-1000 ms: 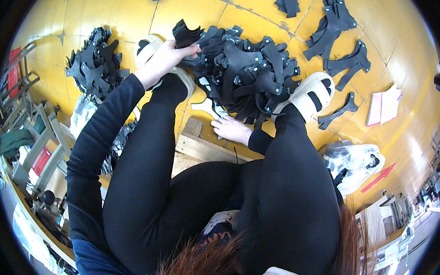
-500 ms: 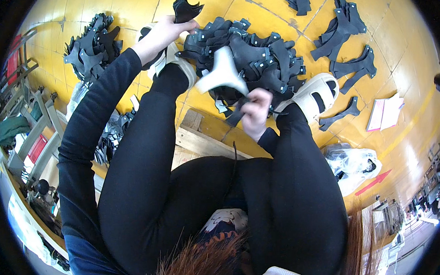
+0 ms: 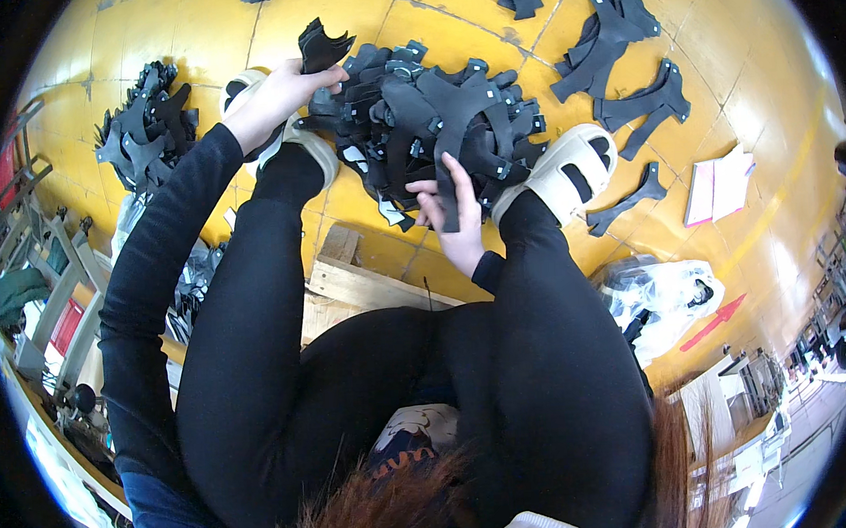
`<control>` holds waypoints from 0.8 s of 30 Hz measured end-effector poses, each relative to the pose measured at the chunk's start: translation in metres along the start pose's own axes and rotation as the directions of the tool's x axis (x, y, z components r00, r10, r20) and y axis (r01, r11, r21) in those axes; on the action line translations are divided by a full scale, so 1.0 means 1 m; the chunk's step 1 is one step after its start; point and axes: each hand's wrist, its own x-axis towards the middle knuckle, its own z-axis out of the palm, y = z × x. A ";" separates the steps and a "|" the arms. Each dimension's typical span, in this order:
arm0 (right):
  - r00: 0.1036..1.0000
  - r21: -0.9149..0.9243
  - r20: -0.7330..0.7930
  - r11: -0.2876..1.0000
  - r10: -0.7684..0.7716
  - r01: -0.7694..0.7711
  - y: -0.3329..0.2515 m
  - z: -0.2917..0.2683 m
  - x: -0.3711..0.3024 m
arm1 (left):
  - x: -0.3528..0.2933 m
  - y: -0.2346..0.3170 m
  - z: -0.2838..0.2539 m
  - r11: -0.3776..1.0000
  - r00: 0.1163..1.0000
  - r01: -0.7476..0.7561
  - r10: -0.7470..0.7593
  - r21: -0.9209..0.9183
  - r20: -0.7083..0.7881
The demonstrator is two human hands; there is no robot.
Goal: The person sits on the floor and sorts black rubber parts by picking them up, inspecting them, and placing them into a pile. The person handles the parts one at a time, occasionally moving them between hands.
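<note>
My left hand [image 3: 279,102], at the far left of the pile, is closed around a small stack of black cut pieces [image 3: 324,47] whose ends fan out above my fingers. Between my feet lies a heap of black Y-shaped fabric-like pieces [image 3: 378,104], many with small pale tags. At the heap's near side, my right hand [image 3: 457,234] grips the narrow leg of one black Y-shaped piece [image 3: 455,112]. That leg runs down across my fingers, and the forked end spreads over the heap. My index finger lies stretched along the leg's side.
Another heap of black pieces [image 3: 144,135] sits at left. Several small stacks [image 3: 611,29] lie at right, near a pink-edged paper pad [image 3: 719,190]. A clear plastic bag [image 3: 665,296] rests beside my right leg. A wooden piece [image 3: 348,281] is beneath me; metal frames [image 3: 74,279] stand left.
The piece in my right hand showed a blurred white side before; now its black side faces up over the heap. My left hand keeps its stack. The whole view has shifted slightly.
</note>
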 end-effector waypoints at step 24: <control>0.965 -0.098 -0.239 0.992 -0.106 0.084 -0.098 -0.181 0.022 | -0.051 0.135 0.051 0.971 0.954 -0.041 0.108 -0.235 0.280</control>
